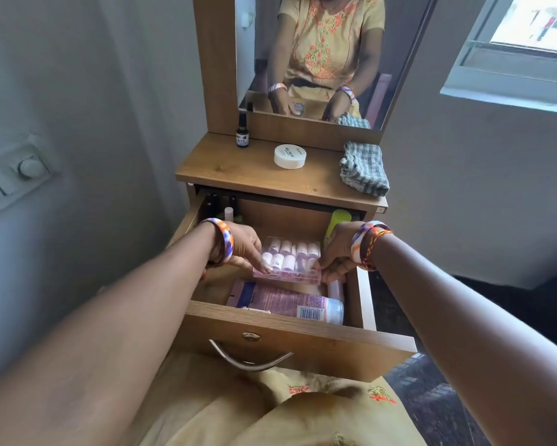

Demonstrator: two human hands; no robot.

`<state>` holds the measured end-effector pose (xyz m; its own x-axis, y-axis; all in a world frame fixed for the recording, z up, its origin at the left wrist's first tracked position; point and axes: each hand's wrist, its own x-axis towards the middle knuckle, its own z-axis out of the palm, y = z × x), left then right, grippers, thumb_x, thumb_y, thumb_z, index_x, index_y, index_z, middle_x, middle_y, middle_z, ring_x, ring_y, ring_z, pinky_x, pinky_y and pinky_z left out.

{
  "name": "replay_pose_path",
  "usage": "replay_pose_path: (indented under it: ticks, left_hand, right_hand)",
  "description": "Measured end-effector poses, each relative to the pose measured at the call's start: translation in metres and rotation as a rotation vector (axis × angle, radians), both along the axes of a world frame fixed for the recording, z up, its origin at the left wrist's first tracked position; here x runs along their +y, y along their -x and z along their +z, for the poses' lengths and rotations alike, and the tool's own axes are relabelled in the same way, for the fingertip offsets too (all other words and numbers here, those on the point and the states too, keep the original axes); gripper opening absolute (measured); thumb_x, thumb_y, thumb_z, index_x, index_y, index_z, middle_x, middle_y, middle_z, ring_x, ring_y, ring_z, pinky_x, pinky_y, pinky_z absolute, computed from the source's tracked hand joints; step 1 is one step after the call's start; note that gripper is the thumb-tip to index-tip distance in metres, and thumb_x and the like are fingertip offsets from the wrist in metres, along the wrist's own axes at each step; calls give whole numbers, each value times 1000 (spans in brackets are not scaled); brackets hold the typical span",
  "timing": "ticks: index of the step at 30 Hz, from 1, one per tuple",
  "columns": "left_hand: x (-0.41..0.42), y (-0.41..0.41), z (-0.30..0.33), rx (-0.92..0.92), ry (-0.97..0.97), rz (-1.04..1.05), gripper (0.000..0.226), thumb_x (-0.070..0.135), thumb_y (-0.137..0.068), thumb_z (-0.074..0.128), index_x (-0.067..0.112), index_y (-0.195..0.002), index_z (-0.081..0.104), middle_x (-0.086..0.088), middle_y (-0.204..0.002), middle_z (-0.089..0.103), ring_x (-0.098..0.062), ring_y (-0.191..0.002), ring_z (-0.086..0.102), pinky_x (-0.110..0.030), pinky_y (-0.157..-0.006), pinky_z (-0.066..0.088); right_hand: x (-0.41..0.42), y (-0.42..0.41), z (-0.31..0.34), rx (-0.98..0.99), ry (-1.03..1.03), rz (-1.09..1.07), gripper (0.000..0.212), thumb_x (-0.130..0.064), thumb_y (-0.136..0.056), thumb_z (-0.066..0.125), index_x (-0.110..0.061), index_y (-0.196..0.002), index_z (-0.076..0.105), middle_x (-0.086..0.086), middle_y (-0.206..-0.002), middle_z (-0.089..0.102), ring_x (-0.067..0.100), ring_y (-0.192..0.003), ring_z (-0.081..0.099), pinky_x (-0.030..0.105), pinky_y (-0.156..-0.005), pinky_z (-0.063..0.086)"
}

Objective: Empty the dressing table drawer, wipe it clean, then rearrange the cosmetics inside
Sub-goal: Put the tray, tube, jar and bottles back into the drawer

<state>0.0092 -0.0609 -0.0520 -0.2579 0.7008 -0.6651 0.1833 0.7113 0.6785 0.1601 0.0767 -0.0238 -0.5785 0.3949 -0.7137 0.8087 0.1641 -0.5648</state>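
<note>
Daylight pours in from the window at upper right, blown out to white; the grey wall on the left sits dimmer; the drawer interior falls in soft shadow; wide-angle bending stretches the forearms at the edges; overall slightly soft, fine print unreadable.

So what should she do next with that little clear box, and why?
Probably lift the clear box of small bottles up onto the tabletop. Both the left hand and right hand grip its ends, and the drawer still holds a pink bottle.
</note>
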Motion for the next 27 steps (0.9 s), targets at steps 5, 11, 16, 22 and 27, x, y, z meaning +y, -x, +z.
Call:
replay_pose_path:
  ticks: [5,11,16,22,27]
  left_hand:
    - [12,-3,-11,237,40,-121,46,13,-74,77,-7,-111,61,-18,-110,65,-24,-99,59,-40,-98,48]
    - [17,-9,-19,440,52,-113,63,16,-72,78,2,-127,51,-12,-123,61,-26,-111,59,-37,-97,50]
    - [19,-15,-25,527,49,-77,74,19,-72,79,3,-133,43,-12,-127,57,-26,-112,58,-35,-97,50]
    - [19,-19,-31,609,40,-89,75,23,-69,81,3,-132,45,-13,-127,57,-27,-113,57,-36,-97,49]
    - [22,-22,-32,656,39,-108,69,24,-70,81,2,-128,50,-13,-124,59,-27,-112,58,-32,-92,50]
  right_hand:
    - [3,4,-17,0,-185,8,10,9,-77,66,6,-68,63,17,-66,69,31,-73,71,45,-82,57]
    - [1,4,-21,-1,-325,79,14,-1,-71,76,-5,-65,64,5,-68,73,21,-73,73,40,-79,59]
    - [-3,6,-19,28,-314,136,7,-2,-76,71,1,-80,66,15,-97,72,25,-92,70,40,-88,56]
    - [-1,11,-22,47,-265,289,26,3,-82,63,-13,-68,48,23,-122,57,-7,-36,56,8,-45,48]
    - [-14,11,-24,-98,-337,371,20,-12,-80,70,-7,-66,57,13,-87,71,23,-82,68,38,-89,55]
